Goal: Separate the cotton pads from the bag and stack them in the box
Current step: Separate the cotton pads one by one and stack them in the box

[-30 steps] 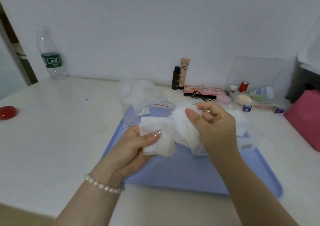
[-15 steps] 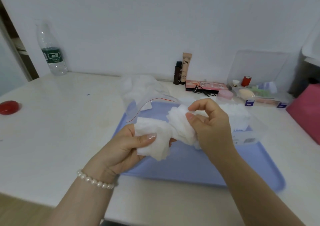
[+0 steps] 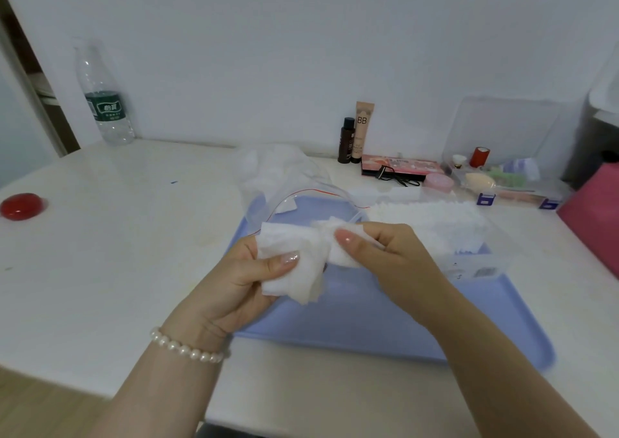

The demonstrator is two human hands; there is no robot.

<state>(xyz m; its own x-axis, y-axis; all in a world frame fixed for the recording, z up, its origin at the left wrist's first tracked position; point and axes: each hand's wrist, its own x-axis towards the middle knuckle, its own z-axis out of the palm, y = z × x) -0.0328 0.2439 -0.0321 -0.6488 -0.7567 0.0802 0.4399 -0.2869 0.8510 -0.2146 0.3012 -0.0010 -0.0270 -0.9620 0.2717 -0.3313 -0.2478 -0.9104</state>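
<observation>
My left hand [image 3: 248, 280] grips a small bunch of white cotton pads [image 3: 291, 266] between thumb and fingers, above the blue tray [image 3: 368, 320]. My right hand [image 3: 385, 253] pinches a few more pads [image 3: 338, 236] right beside the bunch, the two lots touching. Behind them lies the clear zip bag [image 3: 284, 183] with a red seal line, with pads still inside. A clear plastic box [image 3: 469, 256] stands on the tray's right part, and a row of stacked pads [image 3: 432, 216] fills it.
A water bottle [image 3: 104, 99] stands far left by the wall. A red round object [image 3: 21, 205] lies at the left edge. Two cosmetic tubes [image 3: 356, 136], a palette [image 3: 398, 169], a clear organiser [image 3: 502, 176] and a pink box [image 3: 596, 216] line the back and right.
Both hands have come lower and closer together. The right hand's bundle of pads looks smaller and flatter than a second ago, and the stacked row in the box has come into sight.
</observation>
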